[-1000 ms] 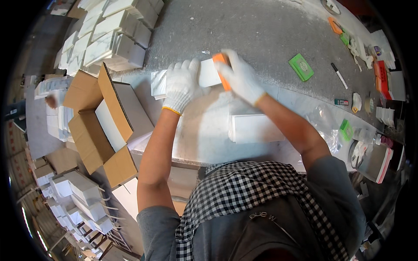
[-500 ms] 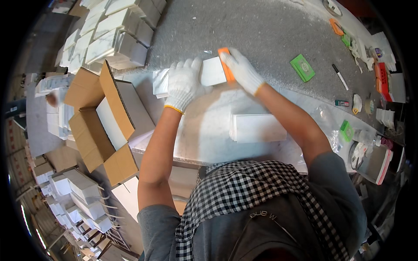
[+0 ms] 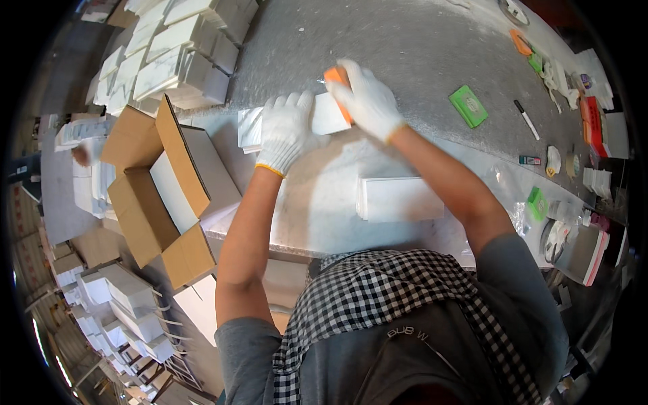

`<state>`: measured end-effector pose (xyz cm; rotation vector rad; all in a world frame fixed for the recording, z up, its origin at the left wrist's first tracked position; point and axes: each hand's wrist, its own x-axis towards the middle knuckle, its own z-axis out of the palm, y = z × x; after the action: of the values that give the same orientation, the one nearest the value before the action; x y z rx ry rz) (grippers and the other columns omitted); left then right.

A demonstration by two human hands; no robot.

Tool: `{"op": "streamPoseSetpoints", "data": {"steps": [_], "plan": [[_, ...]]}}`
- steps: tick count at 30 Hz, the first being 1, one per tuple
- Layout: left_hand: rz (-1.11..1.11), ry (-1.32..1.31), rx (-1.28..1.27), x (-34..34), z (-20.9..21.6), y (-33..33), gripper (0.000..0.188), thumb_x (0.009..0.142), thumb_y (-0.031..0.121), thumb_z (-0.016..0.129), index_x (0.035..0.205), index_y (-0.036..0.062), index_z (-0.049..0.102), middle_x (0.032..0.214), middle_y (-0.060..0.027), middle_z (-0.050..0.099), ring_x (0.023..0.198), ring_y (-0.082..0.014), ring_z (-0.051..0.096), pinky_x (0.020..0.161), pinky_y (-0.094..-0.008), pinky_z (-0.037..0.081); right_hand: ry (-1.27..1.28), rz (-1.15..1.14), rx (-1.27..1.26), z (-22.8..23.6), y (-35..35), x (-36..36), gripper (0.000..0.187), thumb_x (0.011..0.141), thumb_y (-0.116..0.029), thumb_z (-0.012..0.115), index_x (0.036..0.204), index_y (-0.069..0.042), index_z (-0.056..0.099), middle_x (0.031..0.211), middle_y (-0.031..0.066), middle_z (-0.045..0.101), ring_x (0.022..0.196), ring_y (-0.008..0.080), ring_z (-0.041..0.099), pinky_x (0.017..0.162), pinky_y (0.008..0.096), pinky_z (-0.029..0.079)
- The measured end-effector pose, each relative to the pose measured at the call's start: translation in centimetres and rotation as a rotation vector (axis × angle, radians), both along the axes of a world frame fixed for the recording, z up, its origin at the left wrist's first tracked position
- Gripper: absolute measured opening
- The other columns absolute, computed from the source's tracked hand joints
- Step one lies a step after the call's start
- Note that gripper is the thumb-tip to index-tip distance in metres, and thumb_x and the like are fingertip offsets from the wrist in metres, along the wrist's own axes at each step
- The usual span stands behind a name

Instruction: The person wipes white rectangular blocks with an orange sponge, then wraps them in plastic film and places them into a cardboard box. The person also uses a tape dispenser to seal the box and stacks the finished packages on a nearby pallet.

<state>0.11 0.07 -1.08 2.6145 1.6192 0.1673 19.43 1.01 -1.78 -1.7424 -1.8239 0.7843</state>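
Observation:
My left hand (image 3: 285,128), in a white knit glove, lies flat with its fingers stretched over a white marble tile (image 3: 329,115). Other tile edges show beneath that tile at its left end. My right hand (image 3: 368,101), gloved the same way, grips an orange sanding block (image 3: 337,84) at the tile's right end. The block leans against the tile's edge; its lower part is partly hidden by my fingers. Closer to my body, a short stack of white tiles (image 3: 401,198) lies on the pale stone surface (image 3: 317,216).
An opened cardboard box (image 3: 145,209) stands at the left. Stacked marble tiles (image 3: 182,61) fill the far left. To the right lie a green box (image 3: 468,106), a marker (image 3: 527,120), a small green block (image 3: 537,203) and a tray (image 3: 580,260).
My right hand and the orange sanding block have shifted slightly left and away from me, and the block is tilted more. My left hand stays in place on the tile.

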Motion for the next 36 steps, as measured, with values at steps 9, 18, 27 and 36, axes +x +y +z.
{"op": "streamPoseSetpoints", "data": {"steps": [9,18,27,36], "plan": [[0.021,0.018,-0.006,-0.1,0.8,-0.3,0.088,0.061,0.056,0.085,0.128,0.006,0.059,0.12,-0.0173,0.067,0.119,-0.0343,0.06,0.108,-0.0473,0.041,0.744,0.066,-0.245,1.8,5.8,1.4,0.075,0.089,-0.049,0.073,0.143,-0.001,0.055,0.135,0.0177,0.063,0.124,0.026,0.06,0.1,0.0373,0.05],[-0.086,0.167,-0.075,-0.6,3.3,-0.9,0.093,0.063,0.044,0.087,0.145,0.017,0.05,0.141,-0.0163,0.055,0.141,-0.0439,0.041,0.118,-0.0602,0.028,0.893,0.186,-0.456,1.3,1.9,1.2,0.071,0.092,-0.043,0.074,0.142,0.003,0.054,0.131,0.017,0.063,0.117,0.0218,0.061,0.094,0.035,0.053],[0.205,0.022,-0.022,-3.1,-0.1,-0.5,0.062,0.078,0.017,0.07,0.138,0.0159,0.054,0.135,-0.0175,0.057,0.123,-0.0409,0.053,0.098,-0.0511,0.047,1.168,-0.27,-0.239,-1.0,-7.1,-0.6,0.059,0.097,-0.033,0.071,0.141,0.003,0.053,0.133,0.0138,0.061,0.124,0.0191,0.056,0.106,0.0334,0.045],[0.261,-0.189,0.288,0.5,-1.6,-1.6,0.046,0.09,0.03,0.059,0.125,-0.0002,0.058,0.124,-0.0182,0.061,0.112,-0.038,0.055,0.097,-0.0555,0.04,0.941,-0.224,-0.279,0.4,-8.0,0.8,0.063,0.097,-0.039,0.069,0.141,0.002,0.051,0.135,0.0145,0.059,0.125,0.0198,0.055,0.105,0.0323,0.046]]}}
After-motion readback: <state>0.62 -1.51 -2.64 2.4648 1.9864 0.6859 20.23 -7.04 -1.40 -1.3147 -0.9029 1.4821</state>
